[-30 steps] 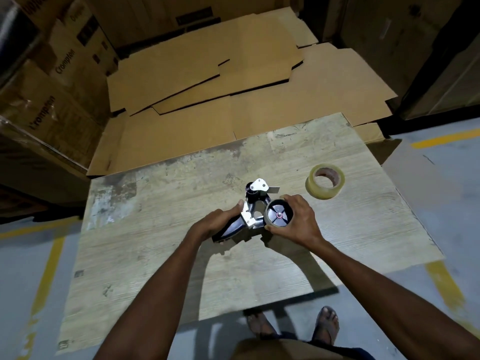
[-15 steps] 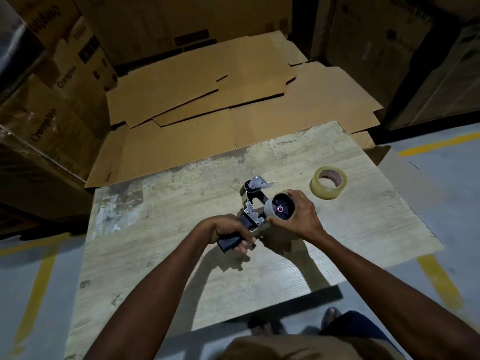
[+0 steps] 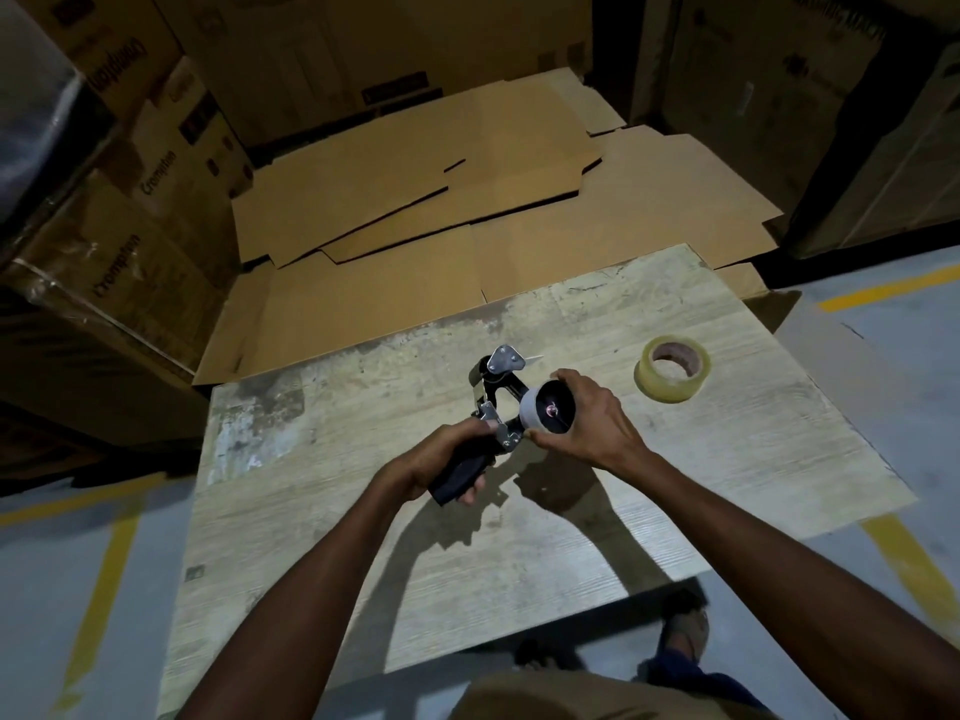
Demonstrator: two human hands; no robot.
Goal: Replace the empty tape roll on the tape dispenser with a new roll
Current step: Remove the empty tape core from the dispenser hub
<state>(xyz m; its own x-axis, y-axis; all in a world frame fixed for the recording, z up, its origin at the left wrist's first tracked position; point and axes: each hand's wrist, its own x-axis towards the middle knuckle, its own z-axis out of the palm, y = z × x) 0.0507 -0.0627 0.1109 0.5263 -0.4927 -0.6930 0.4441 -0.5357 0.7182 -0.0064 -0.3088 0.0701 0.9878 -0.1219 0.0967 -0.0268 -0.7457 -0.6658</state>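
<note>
Table (image 3: 727,459), left hand (image 3: 436,465) still gripping dispenser (image 3: 491,387)

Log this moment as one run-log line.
left hand grips tape dispenser handle | right hand grips empty core | new tape roll on table, untouched | core not yet off

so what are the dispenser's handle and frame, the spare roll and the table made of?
Handle: dark, matte, no glints; likely plastic or rubber.
Frame: bright, shiny plates; metal, probably steel.
Roll: yellowish translucent film on a brownish core, likely cardboard.
Table: pale printed-looking grain with worn grey patches; looks like laminate over board, not certain.
</note>
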